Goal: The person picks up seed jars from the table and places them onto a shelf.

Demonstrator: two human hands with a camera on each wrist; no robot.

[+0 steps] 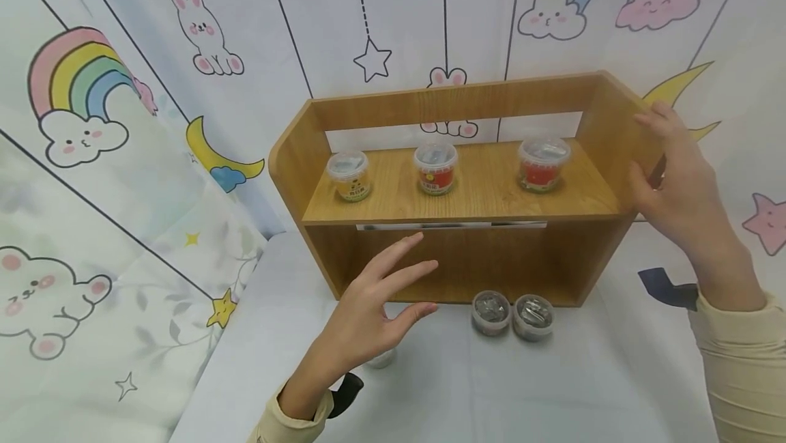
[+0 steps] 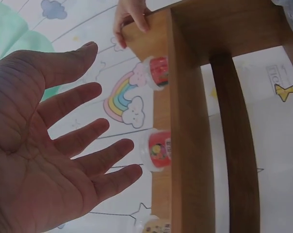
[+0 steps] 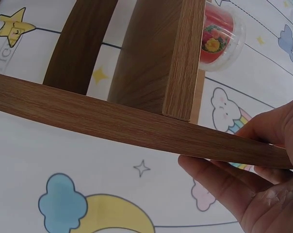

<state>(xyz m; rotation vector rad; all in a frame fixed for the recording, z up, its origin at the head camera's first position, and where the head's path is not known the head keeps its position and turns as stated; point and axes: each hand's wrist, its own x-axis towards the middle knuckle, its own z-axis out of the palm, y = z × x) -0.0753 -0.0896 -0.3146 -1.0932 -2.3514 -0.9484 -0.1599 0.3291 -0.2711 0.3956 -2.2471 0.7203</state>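
A two-tier wooden shelf [image 1: 482, 187] stands on the table against a patterned cloth. My right hand [image 1: 684, 183] grips the edge of its right side panel; in the right wrist view the fingers [image 3: 219, 184] lie on both sides of the wood. My left hand [image 1: 362, 317] hovers before the lower tier, fingers spread and palm bare in the left wrist view. On the upper board stand three lidded clear jars: a yellow-labelled jar [image 1: 351, 180] at left, a red-labelled jar [image 1: 437, 173] in the middle and another red-labelled jar [image 1: 542, 170] at right.
Two small lidded jars, one [image 1: 490, 315] beside the other [image 1: 533, 320], stand on the white tablecloth [image 1: 467, 388] before the shelf's lower front edge. A further round container [image 1: 383, 360] is partly hidden behind my left hand. Patterned cloth [image 1: 245, 6] hangs behind and at left.
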